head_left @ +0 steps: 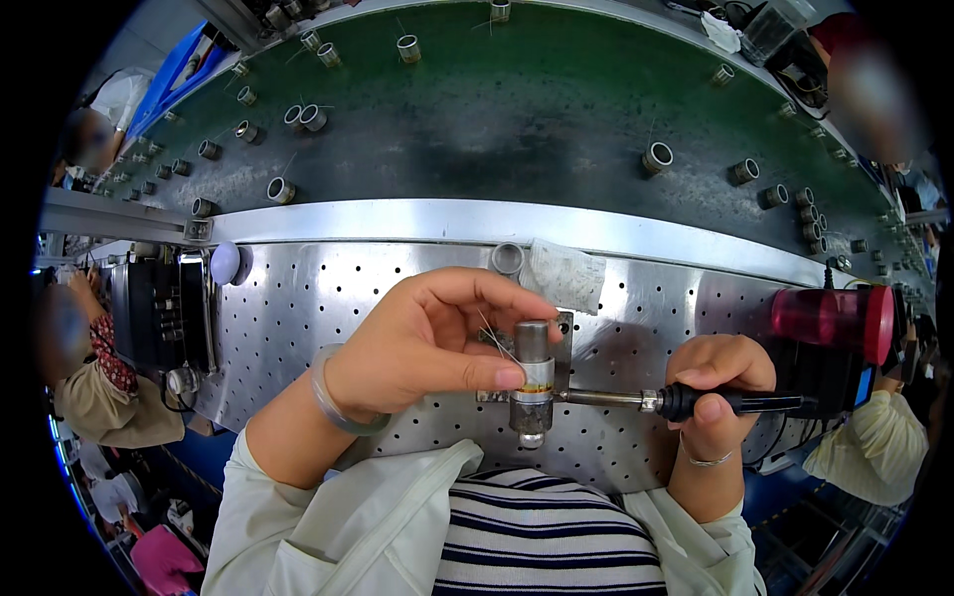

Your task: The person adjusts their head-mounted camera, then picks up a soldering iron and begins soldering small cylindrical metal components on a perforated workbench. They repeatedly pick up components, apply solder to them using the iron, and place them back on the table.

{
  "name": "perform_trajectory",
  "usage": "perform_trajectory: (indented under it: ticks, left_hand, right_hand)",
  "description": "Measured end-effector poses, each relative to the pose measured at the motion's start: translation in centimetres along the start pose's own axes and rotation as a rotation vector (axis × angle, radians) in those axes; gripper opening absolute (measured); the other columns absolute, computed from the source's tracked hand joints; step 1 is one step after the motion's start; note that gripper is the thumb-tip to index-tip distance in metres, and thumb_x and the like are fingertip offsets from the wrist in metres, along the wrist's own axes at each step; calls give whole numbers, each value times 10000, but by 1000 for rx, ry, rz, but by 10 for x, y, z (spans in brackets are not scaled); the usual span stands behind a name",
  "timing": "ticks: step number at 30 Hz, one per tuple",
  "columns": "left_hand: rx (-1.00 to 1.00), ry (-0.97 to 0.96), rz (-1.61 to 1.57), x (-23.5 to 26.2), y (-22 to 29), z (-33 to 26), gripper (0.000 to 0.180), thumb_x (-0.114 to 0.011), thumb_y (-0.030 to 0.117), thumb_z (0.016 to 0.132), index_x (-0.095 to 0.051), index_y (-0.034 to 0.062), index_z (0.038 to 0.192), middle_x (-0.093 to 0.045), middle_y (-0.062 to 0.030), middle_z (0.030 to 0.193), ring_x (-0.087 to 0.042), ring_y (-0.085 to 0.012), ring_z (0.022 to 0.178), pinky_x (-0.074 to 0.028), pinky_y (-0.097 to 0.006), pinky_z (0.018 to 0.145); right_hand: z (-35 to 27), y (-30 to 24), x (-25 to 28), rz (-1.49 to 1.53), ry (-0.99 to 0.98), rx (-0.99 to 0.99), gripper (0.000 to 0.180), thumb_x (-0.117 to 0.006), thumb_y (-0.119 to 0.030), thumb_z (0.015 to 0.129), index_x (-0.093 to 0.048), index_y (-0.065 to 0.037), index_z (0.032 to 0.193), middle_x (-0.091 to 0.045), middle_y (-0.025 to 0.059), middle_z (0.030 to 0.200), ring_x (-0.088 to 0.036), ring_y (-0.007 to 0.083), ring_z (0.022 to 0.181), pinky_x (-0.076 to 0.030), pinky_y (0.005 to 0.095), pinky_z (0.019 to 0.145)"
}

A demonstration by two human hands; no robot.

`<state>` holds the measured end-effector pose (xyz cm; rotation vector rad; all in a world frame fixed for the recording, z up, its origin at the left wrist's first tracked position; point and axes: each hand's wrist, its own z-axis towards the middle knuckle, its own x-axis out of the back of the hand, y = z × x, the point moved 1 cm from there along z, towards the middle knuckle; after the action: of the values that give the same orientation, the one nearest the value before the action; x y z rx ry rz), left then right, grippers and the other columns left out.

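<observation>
My left hand [407, 338] is closed around a short metal ring [538, 375] that sits on an upright steel post [533, 341]. The thumb presses the ring's near left side, and the fingers curl round behind the post. Thin wires [497, 338] stick out from the ring, beside the thumb. From the right, my right hand [720, 377] grips a soldering iron [606, 398] by its black handle. Its tip reaches the ring's lower right side; whether it touches cannot be made out. A metal bracket [563, 348] stands behind the post.
A green conveyor belt [517, 119] carrying several metal rings [657, 157] runs beyond the perforated metal worktop [298, 318]. Another ring [508, 259] and a crumpled cloth [566, 276] lie at its far edge. A red transparent container [835, 320] stands right, a purple knob [226, 263] left. Other people sit on both sides.
</observation>
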<state>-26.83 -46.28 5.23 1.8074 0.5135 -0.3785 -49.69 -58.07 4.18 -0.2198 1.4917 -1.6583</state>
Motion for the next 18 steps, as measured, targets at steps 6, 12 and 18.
perform_trajectory:
  ticks: [6,12,18]
  left_hand:
    - [-129,-14,17,-2,-3,0,269,-745,-63,667,-689,20,917,-589,-211,1088,-595,-249,963,-499,-319,830]
    - [-129,-130,52,2,-5,2,193,-699,-111,720,-689,15,866,-538,-124,1162,-535,-186,1099,-505,-271,863]
    - [-121,-136,62,-1,-6,1,157,-693,-92,726,-677,31,822,-522,-113,1174,-492,-183,1144,-470,-260,845]
  right_hand:
    - [2,0,0,-27,-33,9,182,-718,-20,729,-598,76,828,-599,124,644,-569,165,462,-455,249,449]
    - [1,0,0,-39,-21,7,190,-727,-21,726,-600,78,825,-596,117,623,-573,166,463,-450,251,447]
    - [2,-2,-3,-45,1,-10,206,-745,-44,723,-601,74,811,-594,111,604,-567,166,460,-449,252,454]
